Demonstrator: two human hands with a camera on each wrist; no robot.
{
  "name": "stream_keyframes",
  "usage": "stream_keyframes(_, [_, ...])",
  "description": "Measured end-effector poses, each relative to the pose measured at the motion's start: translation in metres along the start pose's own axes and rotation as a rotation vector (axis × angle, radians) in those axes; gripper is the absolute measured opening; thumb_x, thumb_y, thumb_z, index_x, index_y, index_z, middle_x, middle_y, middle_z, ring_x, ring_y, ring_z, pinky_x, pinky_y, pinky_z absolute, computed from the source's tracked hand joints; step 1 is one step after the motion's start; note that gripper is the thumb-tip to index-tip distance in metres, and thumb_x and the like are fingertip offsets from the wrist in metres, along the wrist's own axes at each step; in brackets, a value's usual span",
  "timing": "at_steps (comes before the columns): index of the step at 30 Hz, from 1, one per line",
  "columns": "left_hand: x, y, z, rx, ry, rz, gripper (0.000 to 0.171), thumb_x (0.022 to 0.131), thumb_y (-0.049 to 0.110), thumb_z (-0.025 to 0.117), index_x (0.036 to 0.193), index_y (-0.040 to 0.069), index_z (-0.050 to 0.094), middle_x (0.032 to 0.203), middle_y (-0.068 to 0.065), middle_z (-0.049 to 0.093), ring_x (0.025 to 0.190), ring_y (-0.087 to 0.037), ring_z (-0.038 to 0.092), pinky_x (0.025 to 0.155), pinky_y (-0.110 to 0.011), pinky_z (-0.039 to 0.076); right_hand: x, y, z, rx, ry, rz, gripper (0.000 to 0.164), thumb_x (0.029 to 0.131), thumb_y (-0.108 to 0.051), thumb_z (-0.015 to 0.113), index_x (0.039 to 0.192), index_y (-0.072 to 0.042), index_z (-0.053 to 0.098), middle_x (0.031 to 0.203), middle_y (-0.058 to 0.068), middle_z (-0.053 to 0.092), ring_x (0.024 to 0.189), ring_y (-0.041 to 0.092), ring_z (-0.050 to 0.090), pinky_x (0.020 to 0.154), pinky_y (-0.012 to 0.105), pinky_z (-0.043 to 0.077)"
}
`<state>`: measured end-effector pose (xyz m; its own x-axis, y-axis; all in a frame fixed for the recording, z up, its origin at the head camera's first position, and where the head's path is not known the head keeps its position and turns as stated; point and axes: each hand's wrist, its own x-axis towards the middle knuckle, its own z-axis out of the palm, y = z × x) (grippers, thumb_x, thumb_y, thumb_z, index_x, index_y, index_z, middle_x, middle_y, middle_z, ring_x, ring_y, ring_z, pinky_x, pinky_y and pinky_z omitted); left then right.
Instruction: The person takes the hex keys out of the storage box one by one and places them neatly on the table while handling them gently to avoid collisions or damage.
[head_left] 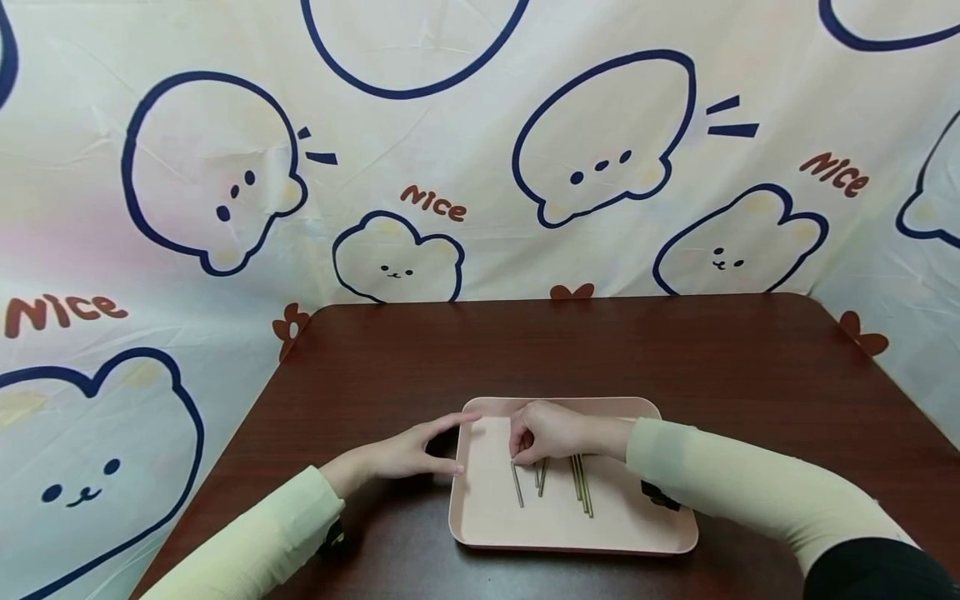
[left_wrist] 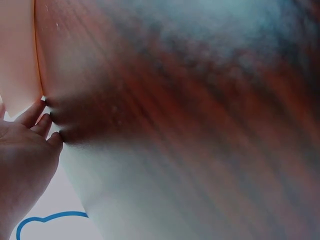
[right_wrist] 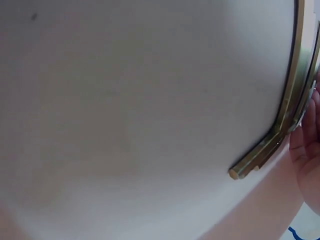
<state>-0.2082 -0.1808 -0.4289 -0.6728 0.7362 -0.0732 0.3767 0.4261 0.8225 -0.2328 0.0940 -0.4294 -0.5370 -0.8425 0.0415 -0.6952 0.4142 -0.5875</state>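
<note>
as the left hand (head_left: 401, 452), fingers spread, touches the pink tray (head_left: 630, 527) at its left edge, the right hand (head_left: 551, 429) pinches one thin stick (head_left: 517, 486). other sticks (head_left: 582, 487) lie nearby.

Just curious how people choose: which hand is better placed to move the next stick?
Right, probably: the right hand is over the tray, seemingly pinching one stick, with other sticks close by. The left hand is only at the tray's left edge.
</note>
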Motion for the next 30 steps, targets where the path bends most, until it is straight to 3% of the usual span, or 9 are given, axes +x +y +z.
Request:
stream_keyframes(7, [0.0,-0.002,0.0,-0.009,-0.009,0.009,0.071,0.09,0.024,0.072,0.15,0.016,0.036,0.152,-0.005,0.036,0.138,-0.022,0.028,0.111,-0.042,0.021,0.0,-0.004,-0.002,-0.075,-0.007,0.007,0.004,0.074,-0.011,0.074,0.072,-0.013,0.071,0.07,-0.016,0.052,0.064,-0.006,0.047,0.059,0.013,0.041])
stream_keyframes(15, [0.0,-0.002,0.0,0.001,0.004,0.011,0.071,0.09,0.024,0.072,0.15,0.015,0.037,0.151,-0.005,0.036,0.139,-0.022,0.027,0.112,-0.041,0.021,0.004,-0.004,-0.005,0.002,0.007,0.022,0.016,0.076,-0.003,0.076,0.069,-0.015,0.068,0.061,-0.018,0.053,0.058,-0.006,0.047,0.056,0.015,0.041])
stream_keyframes(30, [0.0,0.0,-0.001,-0.013,-0.017,-0.013,0.073,0.089,0.026,0.073,0.151,0.017,0.035,0.152,-0.001,0.035,0.139,-0.019,0.028,0.112,-0.046,0.02,0.004,-0.007,-0.015,0.056,-0.017,-0.002,0.008,0.081,-0.005,0.078,0.075,-0.008,0.074,0.066,-0.014,0.062,0.062,-0.006,0.049,0.06,0.015,0.045])
